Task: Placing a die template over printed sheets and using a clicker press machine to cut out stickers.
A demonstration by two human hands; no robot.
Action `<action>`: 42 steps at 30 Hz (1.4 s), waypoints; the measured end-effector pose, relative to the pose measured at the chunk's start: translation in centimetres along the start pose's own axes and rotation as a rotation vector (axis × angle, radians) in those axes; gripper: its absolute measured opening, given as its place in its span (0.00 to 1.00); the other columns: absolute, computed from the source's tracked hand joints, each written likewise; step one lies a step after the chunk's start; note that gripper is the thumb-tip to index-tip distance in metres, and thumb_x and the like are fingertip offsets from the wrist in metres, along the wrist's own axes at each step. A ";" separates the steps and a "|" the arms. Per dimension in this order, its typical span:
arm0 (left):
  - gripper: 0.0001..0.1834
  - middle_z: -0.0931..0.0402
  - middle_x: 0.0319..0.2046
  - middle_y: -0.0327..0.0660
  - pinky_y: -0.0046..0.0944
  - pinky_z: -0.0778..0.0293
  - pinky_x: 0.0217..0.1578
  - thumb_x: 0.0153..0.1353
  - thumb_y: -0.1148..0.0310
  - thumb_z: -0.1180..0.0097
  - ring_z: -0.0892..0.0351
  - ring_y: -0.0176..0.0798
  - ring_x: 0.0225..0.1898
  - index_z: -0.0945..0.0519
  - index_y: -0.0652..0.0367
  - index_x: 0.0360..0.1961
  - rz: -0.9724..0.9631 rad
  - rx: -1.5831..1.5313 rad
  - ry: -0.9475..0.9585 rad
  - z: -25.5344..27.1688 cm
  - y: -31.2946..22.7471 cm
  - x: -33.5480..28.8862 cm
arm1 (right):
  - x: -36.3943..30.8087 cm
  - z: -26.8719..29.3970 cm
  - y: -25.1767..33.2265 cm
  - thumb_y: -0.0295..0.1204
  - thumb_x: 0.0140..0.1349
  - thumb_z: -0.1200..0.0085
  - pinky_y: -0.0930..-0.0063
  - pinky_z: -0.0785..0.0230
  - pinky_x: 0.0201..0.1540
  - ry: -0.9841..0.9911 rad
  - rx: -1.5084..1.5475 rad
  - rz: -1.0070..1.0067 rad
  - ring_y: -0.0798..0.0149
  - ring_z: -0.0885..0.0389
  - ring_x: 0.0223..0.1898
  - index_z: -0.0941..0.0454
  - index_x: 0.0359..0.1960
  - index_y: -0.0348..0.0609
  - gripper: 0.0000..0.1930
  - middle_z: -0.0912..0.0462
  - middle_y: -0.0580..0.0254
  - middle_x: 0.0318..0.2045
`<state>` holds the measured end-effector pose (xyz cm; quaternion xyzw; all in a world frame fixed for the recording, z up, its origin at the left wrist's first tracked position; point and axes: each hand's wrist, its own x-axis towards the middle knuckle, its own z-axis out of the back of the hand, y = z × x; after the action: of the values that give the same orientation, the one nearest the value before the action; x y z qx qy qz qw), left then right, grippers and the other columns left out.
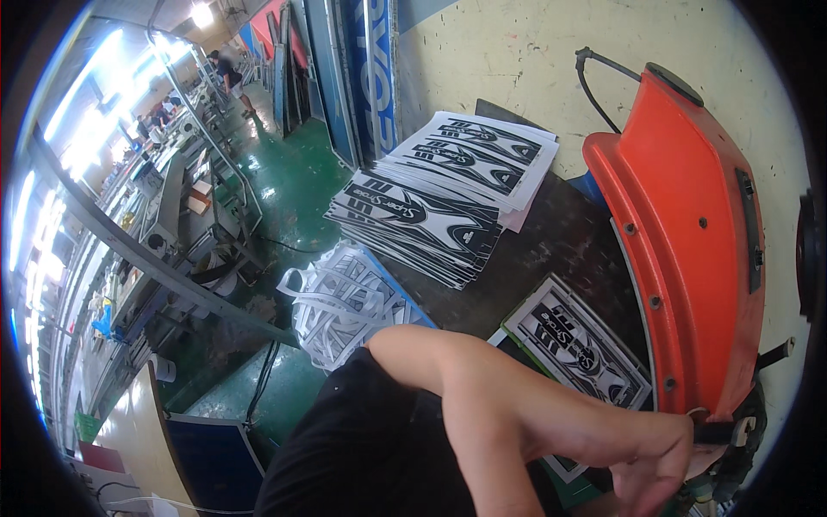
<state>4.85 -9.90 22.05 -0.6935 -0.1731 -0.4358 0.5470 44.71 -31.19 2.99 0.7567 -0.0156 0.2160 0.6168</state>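
Observation:
My left hand (653, 470) is at the lower right, its bare forearm crossing the picture from the middle. The fingers curl downward, and whatever they may hold is hidden. Close beside the knuckles is a dark bar-like fitting (717, 432) under the large red metal machine arm (689, 233). Beyond the forearm lies a printed black, white and grey sheet (579, 345) on a green-edged board, partly covered by the arm. My right hand cannot be seen.
On the dark tabletop (551, 233) rest several printed-sheet stacks (418, 220). Tangled white paper strips (340, 302) are heaped to their left. A beige wall (491, 60) stands behind. Workbenches (172, 207) line the far left, where a person (227, 73) stands on the green floor (297, 172).

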 end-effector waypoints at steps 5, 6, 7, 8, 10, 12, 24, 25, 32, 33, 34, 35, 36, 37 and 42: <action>0.21 0.29 0.36 0.43 0.42 0.32 0.44 0.58 0.57 0.38 0.26 0.43 0.41 0.28 0.66 0.38 -0.020 0.777 -0.139 -0.5 -4.7 -0.8 | 4.9 3.9 -2.9 0.38 0.74 0.72 0.71 0.35 0.53 -0.057 -0.092 0.079 0.65 0.27 0.46 0.28 0.58 0.37 0.24 0.24 0.60 0.44; 0.15 0.28 0.34 0.44 0.43 0.31 0.43 0.59 0.62 0.40 0.24 0.44 0.40 0.25 0.65 0.33 -0.174 1.324 -0.133 -0.8 -5.4 -0.9 | 5.7 3.8 -3.2 0.38 0.74 0.72 0.71 0.35 0.53 -0.060 -0.092 0.078 0.65 0.27 0.46 0.28 0.58 0.37 0.24 0.24 0.60 0.44; 0.07 0.25 0.33 0.46 0.43 0.26 0.43 0.58 0.69 0.46 0.21 0.48 0.40 0.23 0.62 0.27 -0.177 1.590 -0.264 -2.8 -4.8 -1.3 | 6.5 3.6 -3.4 0.38 0.74 0.72 0.71 0.35 0.53 -0.062 -0.093 0.078 0.65 0.27 0.46 0.28 0.58 0.37 0.24 0.24 0.60 0.45; 0.07 0.25 0.33 0.46 0.43 0.26 0.43 0.58 0.69 0.46 0.21 0.48 0.40 0.23 0.62 0.27 -0.179 1.592 -0.265 -3.5 -4.5 -1.8 | 7.2 3.5 -3.5 0.38 0.74 0.72 0.71 0.35 0.54 -0.065 -0.094 0.078 0.65 0.27 0.46 0.28 0.58 0.37 0.24 0.24 0.60 0.45; 0.06 0.22 0.36 0.49 0.45 0.22 0.44 0.57 0.72 0.46 0.19 0.53 0.40 0.22 0.65 0.29 -0.263 1.978 -0.167 -4.6 -4.1 -2.4 | 8.3 3.3 -3.6 0.37 0.74 0.71 0.71 0.35 0.54 -0.071 -0.098 0.072 0.66 0.27 0.46 0.28 0.58 0.37 0.23 0.24 0.60 0.45; 0.06 0.22 0.39 0.53 0.47 0.20 0.45 0.58 0.76 0.49 0.19 0.56 0.41 0.21 0.66 0.32 -0.194 2.089 -0.152 -6.3 -3.6 -1.9 | 9.2 3.6 -3.5 0.37 0.74 0.71 0.71 0.35 0.54 -0.086 -0.110 0.059 0.66 0.26 0.46 0.28 0.58 0.37 0.23 0.24 0.60 0.45; 0.14 0.24 0.40 0.52 0.46 0.23 0.41 0.63 0.76 0.52 0.21 0.51 0.37 0.20 0.65 0.47 0.228 1.373 -0.085 -4.3 -8.1 -7.2 | 0.6 -1.5 3.3 0.38 0.74 0.61 0.59 0.31 0.59 -0.535 -0.681 0.807 0.53 0.25 0.58 0.30 0.59 0.31 0.22 0.24 0.46 0.55; 0.18 0.23 0.40 0.51 0.46 0.24 0.38 0.62 0.74 0.48 0.21 0.51 0.36 0.23 0.61 0.54 0.285 1.225 -0.081 -2.9 -8.2 -7.6 | -0.4 -1.7 3.7 0.38 0.73 0.58 0.61 0.30 0.57 -0.375 -0.623 0.907 0.54 0.23 0.55 0.29 0.56 0.29 0.21 0.23 0.46 0.53; 0.20 0.27 0.48 0.43 0.48 0.31 0.53 0.58 0.75 0.42 0.28 0.49 0.52 0.22 0.56 0.54 0.902 1.624 -0.514 3.0 5.9 -18.4 | -14.0 -15.8 4.1 0.38 0.57 0.41 0.51 0.35 0.55 1.056 -0.860 0.660 0.43 0.30 0.54 0.27 0.51 0.34 0.25 0.29 0.44 0.56; 0.20 0.27 0.48 0.43 0.48 0.31 0.53 0.58 0.75 0.42 0.28 0.49 0.52 0.22 0.56 0.54 0.906 1.619 -0.519 3.3 6.9 -18.9 | -15.2 -16.2 3.8 0.38 0.57 0.41 0.51 0.35 0.55 1.063 -0.861 0.657 0.43 0.30 0.54 0.27 0.51 0.34 0.25 0.29 0.44 0.56; 0.20 0.28 0.51 0.43 0.48 0.31 0.55 0.56 0.75 0.42 0.29 0.49 0.54 0.22 0.55 0.52 0.855 1.646 -0.496 3.6 7.6 -19.0 | -16.0 -16.2 3.4 0.38 0.55 0.40 0.50 0.36 0.56 1.082 -0.819 0.558 0.42 0.31 0.55 0.28 0.52 0.35 0.26 0.31 0.44 0.57; 0.19 0.30 0.53 0.43 0.49 0.31 0.56 0.55 0.75 0.41 0.30 0.48 0.55 0.22 0.54 0.50 0.804 1.673 -0.474 3.8 8.1 -19.1 | -16.4 -16.0 3.2 0.38 0.53 0.38 0.49 0.37 0.56 1.101 -0.775 0.460 0.42 0.32 0.56 0.29 0.53 0.36 0.28 0.33 0.44 0.57; 0.19 0.30 0.53 0.43 0.49 0.31 0.56 0.55 0.75 0.41 0.30 0.48 0.55 0.22 0.54 0.50 0.807 1.675 -0.477 3.7 8.5 -19.2 | -16.5 -15.7 3.3 0.38 0.53 0.38 0.49 0.37 0.56 1.105 -0.773 0.460 0.42 0.32 0.56 0.29 0.53 0.36 0.28 0.33 0.44 0.57; 0.19 0.30 0.53 0.43 0.49 0.32 0.56 0.55 0.74 0.40 0.30 0.48 0.56 0.22 0.54 0.50 0.780 1.664 -0.483 3.8 8.7 -19.3 | -16.6 -15.5 3.4 0.39 0.51 0.37 0.49 0.37 0.56 1.016 -0.767 0.396 0.41 0.32 0.54 0.30 0.53 0.36 0.29 0.32 0.44 0.54; 0.19 0.31 0.56 0.43 0.48 0.32 0.57 0.55 0.71 0.38 0.30 0.48 0.57 0.22 0.54 0.49 0.708 1.561 -0.541 4.7 8.5 -20.5 | -16.1 -13.9 2.1 0.44 0.45 0.33 0.51 0.36 0.51 0.999 -0.943 0.445 0.44 0.32 0.48 0.31 0.46 0.32 0.33 0.31 0.48 0.43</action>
<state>1.40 -3.68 0.49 -0.2160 -0.3188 0.1782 0.9055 25.21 -22.48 1.35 0.1998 0.0230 0.6268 0.7528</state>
